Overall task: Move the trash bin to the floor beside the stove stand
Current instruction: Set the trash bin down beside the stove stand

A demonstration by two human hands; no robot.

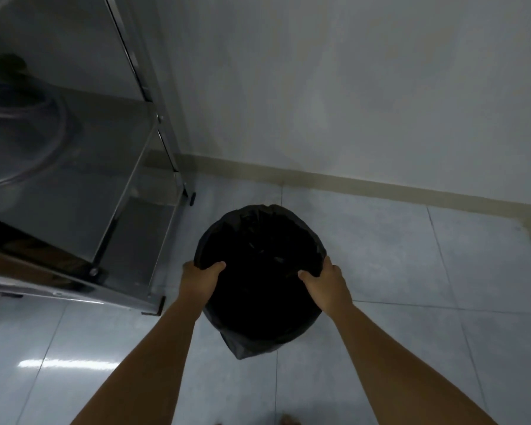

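Observation:
A round trash bin (259, 265) lined with a black plastic bag sits low in the middle of the view, over the pale tiled floor (411, 286). My left hand (200, 279) grips its left rim, thumb hooked inside. My right hand (325, 279) grips the right rim the same way. The metal stove stand (129, 167) rises on the left, its front leg (155, 306) just left of the bin. I cannot tell whether the bin's base touches the floor. The bin's inside is too dark to see.
A white wall (350, 87) with a beige skirting strip (380, 188) runs behind the bin. The stand's glass-like shelves hold a coiled hose (37, 142) at the far left. Bare toes (288, 420) show at the bottom edge.

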